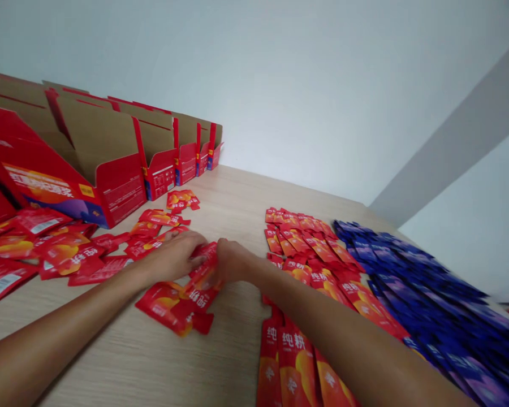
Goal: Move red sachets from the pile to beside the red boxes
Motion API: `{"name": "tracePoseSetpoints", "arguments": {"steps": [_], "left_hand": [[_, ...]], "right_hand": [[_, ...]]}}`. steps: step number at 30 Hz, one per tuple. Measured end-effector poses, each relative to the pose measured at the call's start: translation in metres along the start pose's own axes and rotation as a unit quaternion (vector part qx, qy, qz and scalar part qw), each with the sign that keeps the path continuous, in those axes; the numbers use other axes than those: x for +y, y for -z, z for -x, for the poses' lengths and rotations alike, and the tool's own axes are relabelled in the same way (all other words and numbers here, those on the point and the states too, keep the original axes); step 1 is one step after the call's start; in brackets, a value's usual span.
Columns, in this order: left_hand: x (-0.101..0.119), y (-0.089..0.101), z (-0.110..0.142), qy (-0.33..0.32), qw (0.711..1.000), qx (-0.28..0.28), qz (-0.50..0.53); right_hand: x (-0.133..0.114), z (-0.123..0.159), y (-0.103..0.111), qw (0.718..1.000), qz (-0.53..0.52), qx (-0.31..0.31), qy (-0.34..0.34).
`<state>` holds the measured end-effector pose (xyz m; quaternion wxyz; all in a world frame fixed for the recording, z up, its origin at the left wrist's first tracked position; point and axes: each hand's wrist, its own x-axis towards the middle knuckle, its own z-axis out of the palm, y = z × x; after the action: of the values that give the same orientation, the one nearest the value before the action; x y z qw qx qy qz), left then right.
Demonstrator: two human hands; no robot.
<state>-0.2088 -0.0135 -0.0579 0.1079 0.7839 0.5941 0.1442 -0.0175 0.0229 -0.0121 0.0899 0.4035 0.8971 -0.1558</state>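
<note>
My left hand (176, 255) and my right hand (232, 262) meet at the middle of the wooden table (237, 192), both closed on a small bunch of red sachets (203, 268). More red sachets (169, 308) lie loose just under and in front of my hands. My forearms reach in from the lower left and lower right.
A row of open red cardboard boxes (123, 164) stands at the back left, with scattered red sachets (63, 249) in front of them. To the right lie rows of red-orange sachets (318, 254) and, beyond, blue sachets (415, 282). A white wall rises behind.
</note>
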Motion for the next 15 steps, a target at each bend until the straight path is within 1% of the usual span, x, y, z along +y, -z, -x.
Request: {"name": "tracePoseSetpoints", "arguments": {"steps": [3, 6, 9, 11, 13, 14, 15], "left_hand": [[-0.004, -0.005, -0.002, -0.007, 1.000, 0.016, 0.008], [-0.007, -0.008, -0.005, -0.007, 1.000, 0.023, 0.008], [-0.008, -0.008, -0.008, -0.005, 0.999, 0.042, 0.006], [-0.009, -0.008, -0.009, 0.005, 0.997, 0.072, 0.009], [-0.011, -0.007, -0.010, 0.015, 0.995, 0.096, 0.005], [-0.012, -0.006, -0.011, 0.019, 0.995, 0.101, 0.001], [-0.013, -0.006, -0.011, 0.023, 0.995, 0.100, -0.005]], "right_hand": [[0.001, -0.004, 0.004, 0.999, -0.027, -0.022, 0.009], [0.000, -0.005, 0.008, 0.998, -0.053, -0.016, 0.015], [0.003, 0.009, 0.021, 0.995, -0.101, -0.001, 0.011], [0.015, 0.032, 0.039, 0.991, -0.134, 0.019, 0.005], [0.036, 0.069, 0.061, 0.985, -0.162, 0.056, 0.009], [0.050, 0.092, 0.072, 0.979, -0.183, 0.090, 0.020], [0.065, 0.116, 0.082, 0.972, -0.188, 0.140, 0.023]]}}
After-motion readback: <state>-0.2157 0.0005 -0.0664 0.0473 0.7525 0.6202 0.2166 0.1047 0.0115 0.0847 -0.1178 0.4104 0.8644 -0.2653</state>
